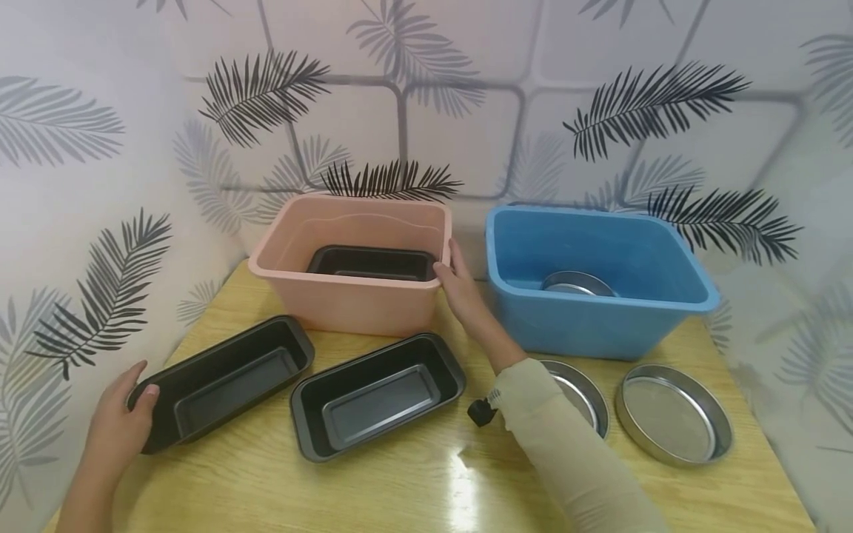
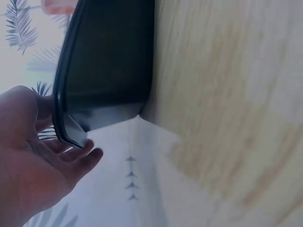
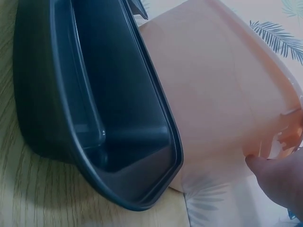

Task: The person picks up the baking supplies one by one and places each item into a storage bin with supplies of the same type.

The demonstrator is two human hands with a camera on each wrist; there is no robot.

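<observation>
At the table's left, my left hand [image 1: 116, 426] holds the near end of a dark loaf pan [image 1: 233, 381], its thumb at the rim. In the left wrist view, that hand [image 2: 40, 175] is at the corner of the pan [image 2: 109, 56], fingers partly behind the rim. My right hand [image 1: 463, 292] grips the right front corner of a pink bin [image 1: 353, 307], thumb on the rim. A dark loaf pan [image 1: 373, 260] lies inside this bin. A second loaf pan [image 1: 380, 407] sits on the table before it, also large in the right wrist view.
A blue bin [image 1: 580, 326] stands right of the pink one, with a round cake pan [image 1: 576, 283] inside. Before it lie two round pans, one [image 1: 673, 422] in full view, the other [image 1: 583, 392] partly behind my right sleeve. Leaf-patterned walls [image 1: 460, 141] border the wooden table [image 1: 373, 488].
</observation>
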